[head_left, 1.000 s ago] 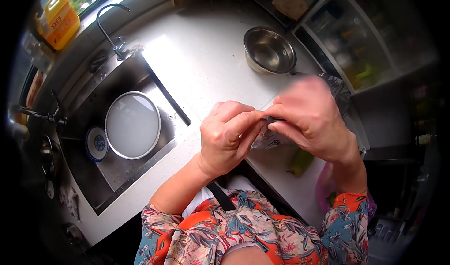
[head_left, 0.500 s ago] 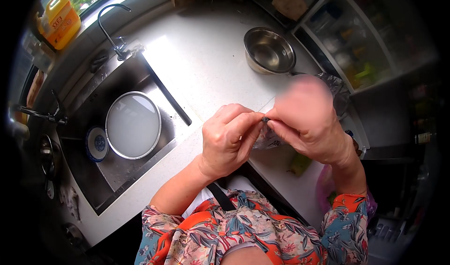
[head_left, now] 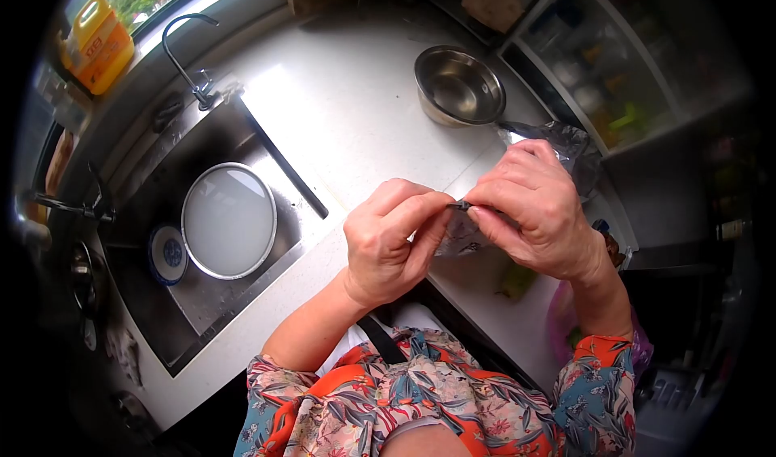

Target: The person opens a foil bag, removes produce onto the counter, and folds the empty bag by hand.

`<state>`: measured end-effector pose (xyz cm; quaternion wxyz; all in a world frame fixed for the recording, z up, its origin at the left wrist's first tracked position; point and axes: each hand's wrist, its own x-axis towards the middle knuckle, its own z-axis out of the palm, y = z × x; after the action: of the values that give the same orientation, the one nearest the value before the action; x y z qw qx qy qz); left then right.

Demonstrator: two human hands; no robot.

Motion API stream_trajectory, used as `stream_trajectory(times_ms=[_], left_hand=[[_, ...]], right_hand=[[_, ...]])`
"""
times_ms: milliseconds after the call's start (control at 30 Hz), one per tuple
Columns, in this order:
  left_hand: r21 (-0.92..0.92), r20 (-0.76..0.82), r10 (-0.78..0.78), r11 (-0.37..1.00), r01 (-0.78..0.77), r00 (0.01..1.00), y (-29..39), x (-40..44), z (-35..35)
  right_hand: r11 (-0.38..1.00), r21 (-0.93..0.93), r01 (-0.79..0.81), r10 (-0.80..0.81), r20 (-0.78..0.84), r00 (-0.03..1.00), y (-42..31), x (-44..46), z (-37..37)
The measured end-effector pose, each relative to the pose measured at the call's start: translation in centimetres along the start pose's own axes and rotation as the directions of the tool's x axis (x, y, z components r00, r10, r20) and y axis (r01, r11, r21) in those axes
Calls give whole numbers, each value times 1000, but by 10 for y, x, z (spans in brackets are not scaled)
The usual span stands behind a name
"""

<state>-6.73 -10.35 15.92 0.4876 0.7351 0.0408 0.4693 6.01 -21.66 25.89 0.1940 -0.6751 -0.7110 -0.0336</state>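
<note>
My left hand [head_left: 394,232] and my right hand [head_left: 537,206] meet above the counter's front edge, thumbs and forefingers pinched. Between the fingertips is a small dark strip [head_left: 460,205], gripped from both sides; its exact kind is too small to make out. Just below hangs or lies crinkled clear plastic [head_left: 462,243], partly hidden by my hands, and I cannot tell whether the strip is joined to it. A green item [head_left: 514,282] lies under my right wrist.
At left, the sink [head_left: 202,311] holds a round basin of cloudy water [head_left: 229,226] and a blue-and-white plate [head_left: 168,255]. A steel bowl [head_left: 459,89] stands on the counter [head_left: 347,93], near a dark plastic bag [head_left: 570,150]. A pink bag [head_left: 562,327] is at lower right.
The fingertips have drawn slightly apart, so more of the dark strip shows between them. Both hands keep their pinch. The view has shifted slightly.
</note>
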Motion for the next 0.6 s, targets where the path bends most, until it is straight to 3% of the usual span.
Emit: stream_trajectory(times_ms=[600], left_hand=[[-12, -17, 51, 999, -52, 999, -5, -4, 2]], right_hand=[[998, 32, 62, -60, -74, 995, 7, -6, 3]])
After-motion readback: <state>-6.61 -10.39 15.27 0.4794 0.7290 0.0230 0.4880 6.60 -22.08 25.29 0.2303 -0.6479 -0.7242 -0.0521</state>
